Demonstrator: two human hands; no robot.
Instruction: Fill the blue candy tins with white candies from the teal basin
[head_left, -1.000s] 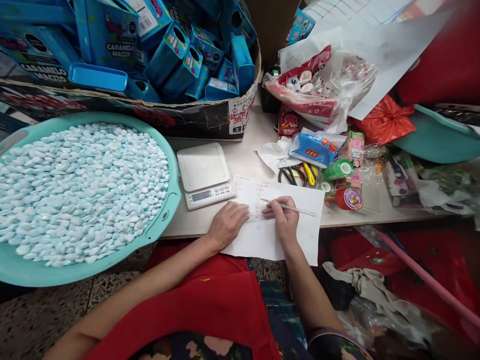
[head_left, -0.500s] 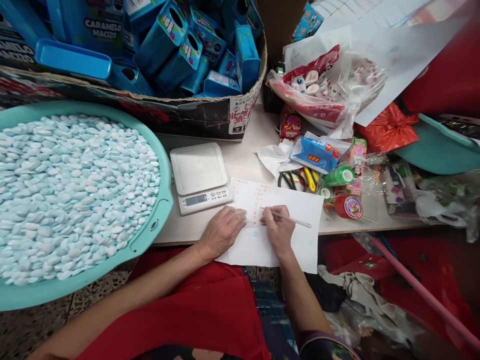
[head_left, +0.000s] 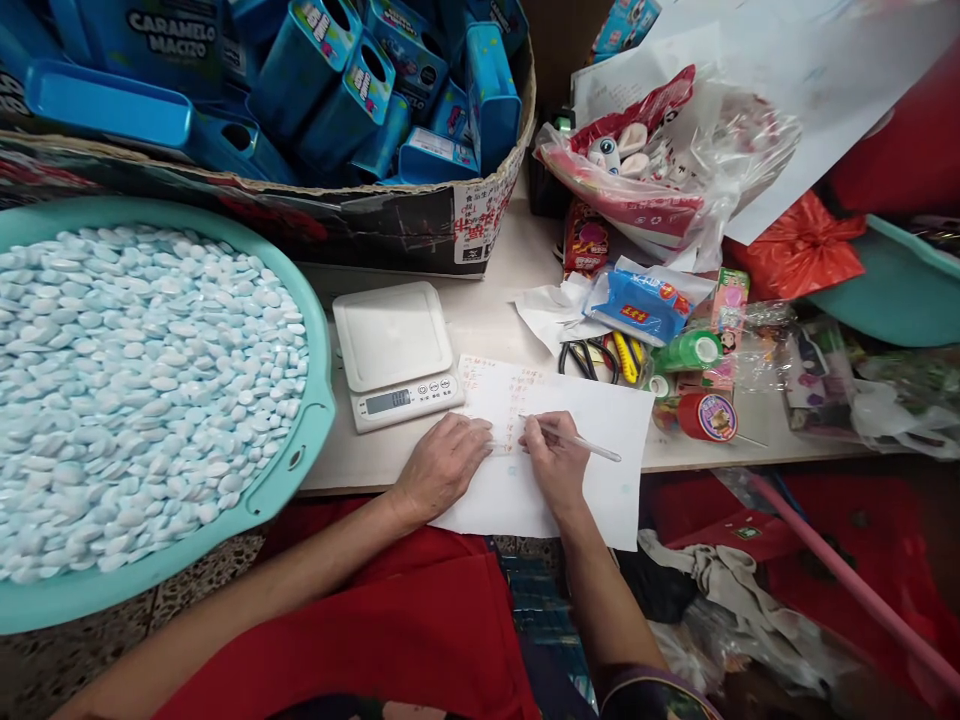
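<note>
A white sheet of paper (head_left: 480, 508) with columns of orange-red handwriting lies at the table's front edge. My right hand (head_left: 557, 460) grips a clear-barrelled pen (head_left: 592, 445), its tip down at the writing. Flat on the left part of the sheet rests my left hand (head_left: 441, 468), fingers stretched out together. A small clear sliver shows by its fingertips, too faint to name. Just beyond that hand stands a white digital scale (head_left: 394, 340) with a bare platform and a lit display.
A large turquoise basin (head_left: 319, 400) full of pale blue-white candies stands left. Behind it, a cardboard box (head_left: 420, 225) holds blue containers. On the right lie black-handled scissors (head_left: 589, 360), a yellow cutter (head_left: 628, 358), green tape (head_left: 686, 350), a red roll (head_left: 706, 417) and a plastic bag (head_left: 645, 200).
The view has shifted slightly, so the basin and box sit further left and the right-hand clutter further right. Both hands keep their places on the paper, with the pen still in my right hand.
</note>
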